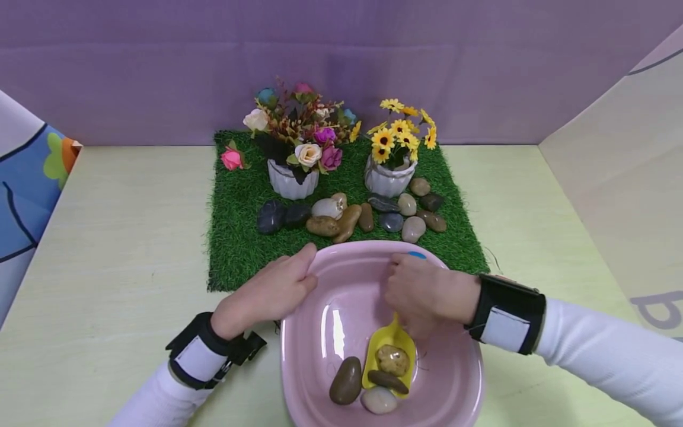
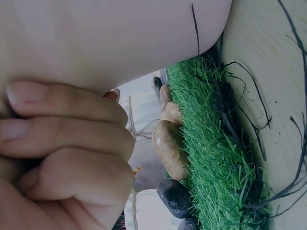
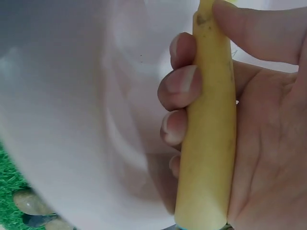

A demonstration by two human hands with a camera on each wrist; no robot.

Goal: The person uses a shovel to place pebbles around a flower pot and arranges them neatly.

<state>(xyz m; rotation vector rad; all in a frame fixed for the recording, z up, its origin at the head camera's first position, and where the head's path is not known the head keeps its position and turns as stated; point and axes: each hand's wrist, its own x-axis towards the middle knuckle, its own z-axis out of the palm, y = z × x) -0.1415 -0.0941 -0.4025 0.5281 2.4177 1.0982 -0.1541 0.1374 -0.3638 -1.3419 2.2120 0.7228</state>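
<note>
My left hand (image 1: 271, 289) grips the left rim of a pink plastic basin (image 1: 289, 362), and its curled fingers (image 2: 72, 108) show against the outer wall in the left wrist view. Inside the basin, my right hand (image 1: 421, 290) holds a yellow toy shovel (image 1: 377, 349) by its thick handle (image 3: 207, 129), fingers wrapped round it. A tan stone (image 1: 392, 360) and a flat brown stone (image 1: 388, 381) lie on the scoop. At its front edge sits a pale stone (image 1: 379, 400); a larger dark brown stone (image 1: 345, 381) lies left of it on the basin floor.
Behind the basin lies a green turf mat (image 1: 235, 249) with a row of stones (image 1: 322, 226). Two white pots hold mixed flowers (image 1: 308, 155) and yellow flowers (image 1: 400, 127). A loose pink rose (image 1: 232, 158) lies at the mat's left. A purple backdrop (image 1: 160, 71) rises behind.
</note>
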